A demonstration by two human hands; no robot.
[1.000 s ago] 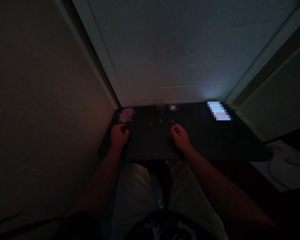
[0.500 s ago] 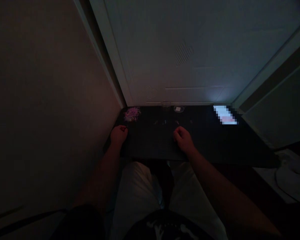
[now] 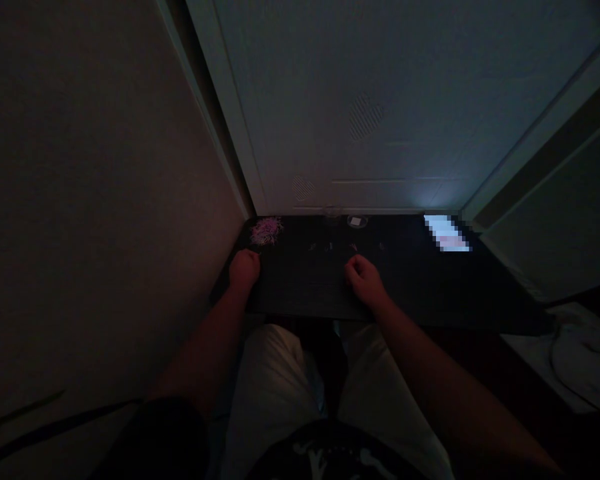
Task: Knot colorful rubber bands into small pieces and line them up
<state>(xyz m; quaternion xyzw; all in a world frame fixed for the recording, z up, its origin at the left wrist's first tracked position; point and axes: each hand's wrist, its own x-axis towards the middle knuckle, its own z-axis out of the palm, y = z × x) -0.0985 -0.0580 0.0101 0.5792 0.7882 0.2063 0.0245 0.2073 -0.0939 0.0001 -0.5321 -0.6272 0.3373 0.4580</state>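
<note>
My left hand [image 3: 245,268] is closed on the dark table, its fingers curled; whatever they may hold is hidden. Just beyond it lies a loose pile of thin pink and purple pieces [image 3: 266,231], too dim to name. Nearer the table's middle rests my right hand [image 3: 365,277], also closed with thumb and fingers together, its contents not visible. A small reddish piece [image 3: 353,247] lies right in front of its fingertips. Other tiny pale pieces [image 3: 329,247] are spread in a row to the left and right of that one.
A clear round container [image 3: 333,213] and a clear disc with a white label [image 3: 357,221] stand at the table's back edge [image 3: 300,217]. To the right glows a lit, blurred-out screen [image 3: 447,233]. A white panel [image 3: 405,120] rises behind; a wall [image 3: 105,200] borders the left.
My left hand has shifted a little to the right and turned so its back shows more. My right hand has stayed almost in place. The view has tilted slightly.
</note>
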